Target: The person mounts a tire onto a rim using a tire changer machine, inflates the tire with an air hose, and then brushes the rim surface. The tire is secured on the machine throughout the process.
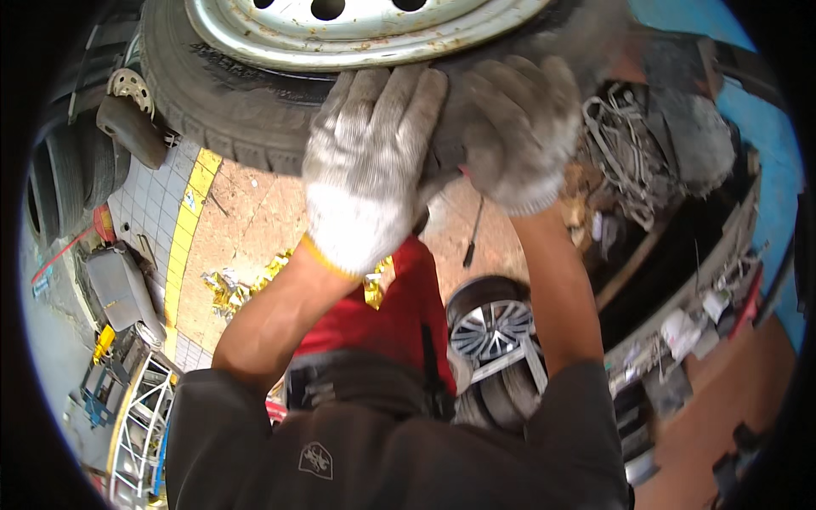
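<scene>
A black tyre [246,119] on a silver steel rim [365,38] with round holes fills the top of the view. My left hand [365,161], in a soiled white knit glove, grips the tyre's near side. Its fingers lie over the sidewall up to the rim's edge, and the thumb shows by the tread. Beside it, my right hand [518,132], gloved the same way, holds the tyre further right with bent fingers, a little blurred. The undersides of both palms are hidden. The tyre's far side is out of view.
A long thin tool [470,252] lies on the floor, near an alloy wheel [493,330]. Crumpled gold foil [229,291] lies left of my legs. Tyres [64,174] stand at far left, a grey seat-like piece [121,286] below them. Tangled cables [625,149] are piled at right.
</scene>
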{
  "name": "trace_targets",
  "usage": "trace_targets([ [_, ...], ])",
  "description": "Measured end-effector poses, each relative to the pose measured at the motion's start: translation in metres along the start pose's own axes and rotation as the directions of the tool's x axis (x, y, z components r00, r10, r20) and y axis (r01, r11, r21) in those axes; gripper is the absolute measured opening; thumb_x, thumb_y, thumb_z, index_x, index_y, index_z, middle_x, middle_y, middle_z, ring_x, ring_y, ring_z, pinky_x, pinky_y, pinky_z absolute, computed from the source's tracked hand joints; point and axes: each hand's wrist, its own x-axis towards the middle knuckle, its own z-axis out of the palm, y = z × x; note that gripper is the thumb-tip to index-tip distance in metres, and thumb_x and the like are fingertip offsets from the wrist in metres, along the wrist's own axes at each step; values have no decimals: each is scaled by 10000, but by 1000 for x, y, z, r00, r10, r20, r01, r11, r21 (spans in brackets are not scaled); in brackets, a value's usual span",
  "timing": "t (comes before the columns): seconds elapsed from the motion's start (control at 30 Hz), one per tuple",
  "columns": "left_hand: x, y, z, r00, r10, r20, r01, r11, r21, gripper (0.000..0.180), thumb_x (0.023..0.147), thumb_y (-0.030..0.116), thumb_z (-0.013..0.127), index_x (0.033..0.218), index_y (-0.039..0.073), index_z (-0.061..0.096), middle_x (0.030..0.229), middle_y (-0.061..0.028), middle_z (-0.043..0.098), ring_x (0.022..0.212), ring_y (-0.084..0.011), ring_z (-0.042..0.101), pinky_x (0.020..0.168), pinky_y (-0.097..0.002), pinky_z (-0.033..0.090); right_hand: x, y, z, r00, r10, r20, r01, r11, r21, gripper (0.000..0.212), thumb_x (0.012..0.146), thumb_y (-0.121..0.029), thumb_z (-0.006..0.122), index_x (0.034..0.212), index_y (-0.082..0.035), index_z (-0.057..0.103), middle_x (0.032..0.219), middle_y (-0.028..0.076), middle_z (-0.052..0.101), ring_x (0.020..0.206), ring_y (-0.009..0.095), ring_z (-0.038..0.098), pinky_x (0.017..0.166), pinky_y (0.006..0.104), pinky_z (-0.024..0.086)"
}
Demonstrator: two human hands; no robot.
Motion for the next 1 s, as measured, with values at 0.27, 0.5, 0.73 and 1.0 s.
trace_targets([
  [0.27, -3, -6, 23, 996, 91, -22, -88, 990, 107, 910, 722, 518, 910, 1453, 44, 645, 1456, -157, 668, 1320, -376, 638, 1132, -494, 486, -13, 2, -5, 999, 9, 51, -7, 999, -43, 470, 1097, -454, 438, 1140, -126, 771, 1197, 55, 767, 1193, 277, 699, 1154, 549, 464],
  [0.5, -12, -13, 26, 979, 202, -42, -197, 976, 94, 903, 714, 481, 945, 1348, -93, 654, 1398, -300, 680, 1177, -460, 706, 1054, -565, 529, -23, -4, -4, 998, 5, 60, 0, 996, -86, 432, 1121, -463, 435, 1125, -187, 768, 1230, 11, 745, 1238, 259, 666, 1197, 532, 441],
  [0.73, -15, -15, 36, 965, 218, -144, -215, 976, 38, 805, 731, 467, 937, 1254, -89, 679, 1285, -322, 717, 934, -443, 744, 863, -537, 586, -23, -4, -8, 996, 13, 93, -14, 1000, 12, 569, 1111, -584, 374, 1102, -176, 770, 1173, 16, 738, 1191, 270, 676, 1198, 578, 422],
  [1.0, -11, -11, 31, 983, 148, -109, -148, 989, 7, 771, 695, 495, 914, 1151, -96, 717, 1248, -288, 729, 901, -425, 726, 864, -523, 576, -23, -7, -5, 995, 67, 75, -70, 997, 38, 703, 1087, -694, 325, 1075, -193, 818, 1124, 18, 738, 1158, 256, 672, 1180, 580, 429],
])
